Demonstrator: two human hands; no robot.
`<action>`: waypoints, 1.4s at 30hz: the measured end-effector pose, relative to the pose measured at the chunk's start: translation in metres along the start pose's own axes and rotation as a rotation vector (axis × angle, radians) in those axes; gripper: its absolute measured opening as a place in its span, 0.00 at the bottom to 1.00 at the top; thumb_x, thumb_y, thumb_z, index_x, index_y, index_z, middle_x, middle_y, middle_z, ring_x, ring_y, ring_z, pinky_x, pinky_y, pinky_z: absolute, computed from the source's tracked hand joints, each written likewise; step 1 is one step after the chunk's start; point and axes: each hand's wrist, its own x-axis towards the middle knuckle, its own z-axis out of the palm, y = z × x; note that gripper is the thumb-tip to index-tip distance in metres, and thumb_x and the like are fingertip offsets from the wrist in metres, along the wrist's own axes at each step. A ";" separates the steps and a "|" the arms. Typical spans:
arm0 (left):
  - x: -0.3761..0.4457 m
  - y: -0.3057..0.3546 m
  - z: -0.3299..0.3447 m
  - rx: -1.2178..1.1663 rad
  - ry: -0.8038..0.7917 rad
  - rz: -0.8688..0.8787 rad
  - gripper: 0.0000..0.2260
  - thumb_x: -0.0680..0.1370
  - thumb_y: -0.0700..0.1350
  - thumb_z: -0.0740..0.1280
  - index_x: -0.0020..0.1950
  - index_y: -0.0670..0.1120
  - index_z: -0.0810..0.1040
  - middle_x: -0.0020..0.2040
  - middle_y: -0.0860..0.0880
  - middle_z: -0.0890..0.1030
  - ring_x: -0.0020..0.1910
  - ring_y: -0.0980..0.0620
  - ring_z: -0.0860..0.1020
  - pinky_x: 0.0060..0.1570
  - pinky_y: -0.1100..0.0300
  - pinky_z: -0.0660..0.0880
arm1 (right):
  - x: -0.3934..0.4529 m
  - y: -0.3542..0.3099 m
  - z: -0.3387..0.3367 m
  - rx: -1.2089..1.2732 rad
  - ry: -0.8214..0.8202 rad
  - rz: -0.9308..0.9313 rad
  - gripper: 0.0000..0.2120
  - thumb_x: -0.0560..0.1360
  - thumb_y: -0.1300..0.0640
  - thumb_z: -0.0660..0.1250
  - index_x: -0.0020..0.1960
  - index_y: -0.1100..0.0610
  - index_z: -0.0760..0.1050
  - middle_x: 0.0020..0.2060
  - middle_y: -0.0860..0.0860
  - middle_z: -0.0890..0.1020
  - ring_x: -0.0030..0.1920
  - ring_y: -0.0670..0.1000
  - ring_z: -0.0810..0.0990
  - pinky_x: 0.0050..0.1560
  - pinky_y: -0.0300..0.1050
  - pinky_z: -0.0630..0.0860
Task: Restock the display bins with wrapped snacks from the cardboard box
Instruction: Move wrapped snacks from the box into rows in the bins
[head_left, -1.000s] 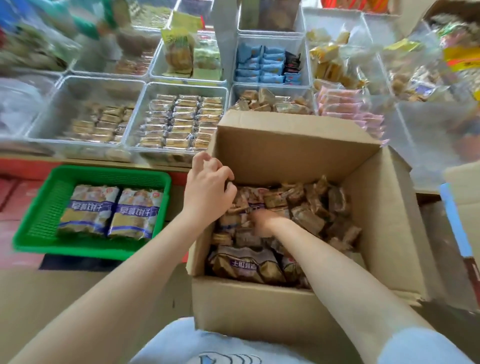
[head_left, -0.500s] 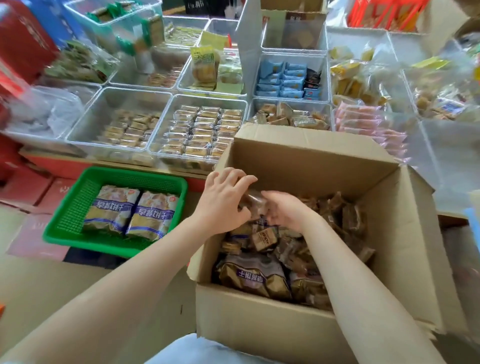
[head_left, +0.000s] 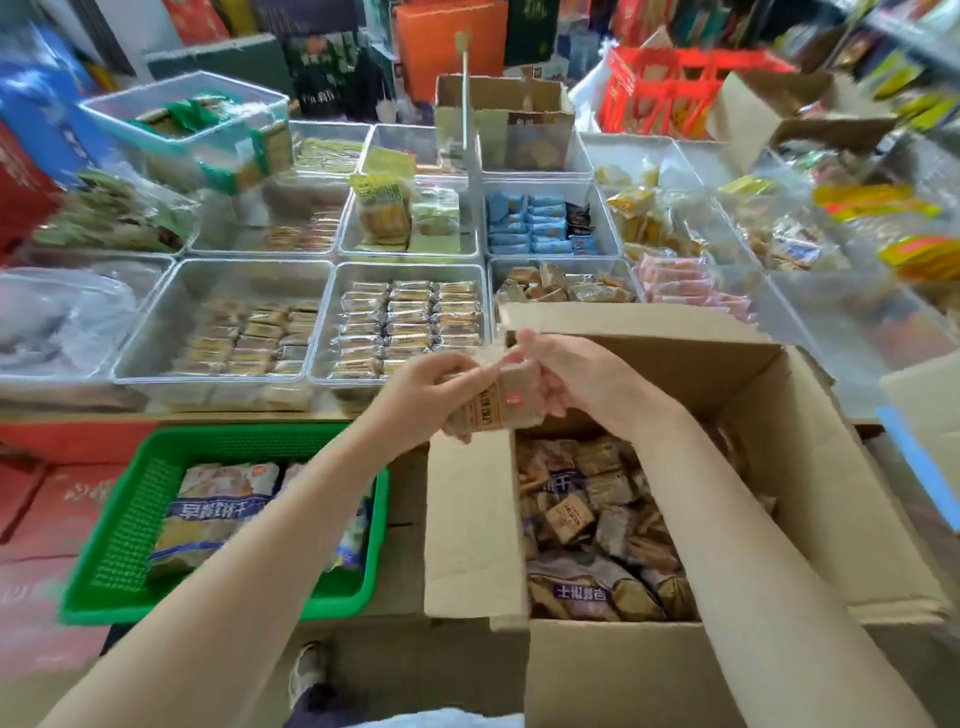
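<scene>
- Here, I see my left hand (head_left: 423, 397) and my right hand (head_left: 582, 382) raised together above the near-left corner of the open brown cardboard box (head_left: 810, 467).
- Between them they hold a small stack of tan wrapped snacks (head_left: 496, 405); the left hand's fingers curl round its left end, and the right hand's fingers close on its right end.
- The picture is blurred there, so I cannot tell how many packets are in the stack.
- Inside the box lie many more brown wrapped snacks (head_left: 587, 514), heaped loosely.
- Beyond the box, on the surface, stand clear plastic display bins; one bin (head_left: 410, 270) with neat rows of pale packets sits just behind the hands.
- Another clear bin (head_left: 561, 265), holding brown packets like those held, touches the box's far flap.
- Left of the box sits a green plastic basket (head_left: 130, 519) with two large bags in it.
</scene>
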 end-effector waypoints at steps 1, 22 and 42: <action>-0.003 -0.010 -0.021 -0.045 -0.003 -0.019 0.09 0.80 0.56 0.65 0.52 0.53 0.81 0.44 0.47 0.83 0.36 0.51 0.85 0.32 0.60 0.81 | 0.012 -0.012 0.019 -0.096 -0.023 -0.022 0.21 0.80 0.39 0.62 0.58 0.54 0.81 0.36 0.49 0.80 0.34 0.45 0.74 0.35 0.37 0.72; 0.014 -0.354 -0.284 0.908 -0.081 -0.169 0.46 0.79 0.57 0.63 0.80 0.48 0.31 0.80 0.47 0.30 0.77 0.42 0.28 0.78 0.38 0.41 | 0.329 -0.030 0.305 -0.768 0.256 0.147 0.13 0.80 0.58 0.68 0.64 0.53 0.75 0.56 0.48 0.78 0.52 0.48 0.76 0.53 0.44 0.72; 0.021 -0.346 -0.295 0.843 -0.179 -0.214 0.43 0.81 0.55 0.62 0.80 0.49 0.30 0.79 0.48 0.28 0.76 0.43 0.26 0.78 0.39 0.42 | 0.402 0.002 0.322 -1.313 -0.189 0.400 0.05 0.79 0.54 0.68 0.50 0.55 0.80 0.48 0.52 0.82 0.57 0.57 0.77 0.74 0.57 0.61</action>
